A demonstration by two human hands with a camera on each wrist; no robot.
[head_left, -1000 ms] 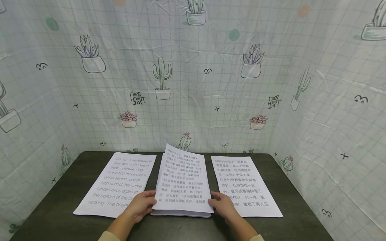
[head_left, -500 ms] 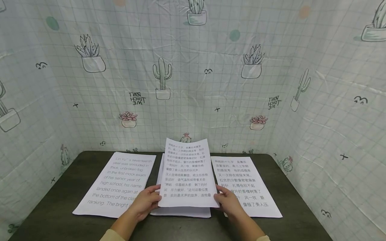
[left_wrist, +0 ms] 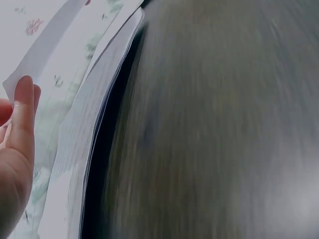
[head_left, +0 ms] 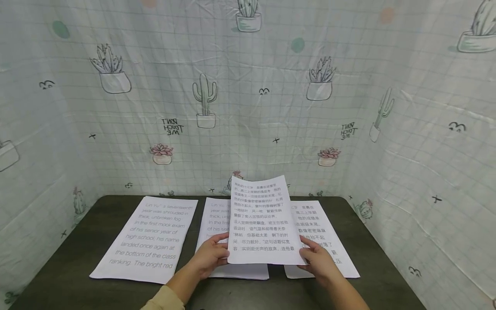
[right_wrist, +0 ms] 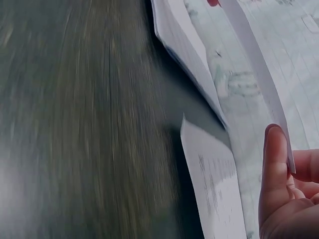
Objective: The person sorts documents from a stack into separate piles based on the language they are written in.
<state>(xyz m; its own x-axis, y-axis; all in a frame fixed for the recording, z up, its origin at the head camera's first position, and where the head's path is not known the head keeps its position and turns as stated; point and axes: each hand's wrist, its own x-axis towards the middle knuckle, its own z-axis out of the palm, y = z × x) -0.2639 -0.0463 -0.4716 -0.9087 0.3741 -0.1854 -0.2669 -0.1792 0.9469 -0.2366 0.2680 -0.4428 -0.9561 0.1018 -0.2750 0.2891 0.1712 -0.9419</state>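
Observation:
A sheet of paper (head_left: 261,224) printed with Chinese text is held raised and tilted between both hands in the head view. My left hand (head_left: 211,254) pinches its lower left edge, and my right hand (head_left: 315,258) pinches its lower right edge between thumb and fingers. In the right wrist view the thumb (right_wrist: 275,154) lies against the sheet's edge. Beneath it, partly covered, is the middle paper stack (head_left: 240,271), with English text on top. The raised sheet also overlaps the right paper stack (head_left: 341,269), which bears Chinese text.
At the left lies another paper stack (head_left: 147,241) with large English text. All the stacks rest on a dark table (head_left: 58,267). A light curtain (head_left: 248,107) printed with cacti hangs behind and on both sides.
Both hands have lifted the Chinese sheet off the middle stack and carried it right, toward the right stack. English text on the middle stack has come into view.

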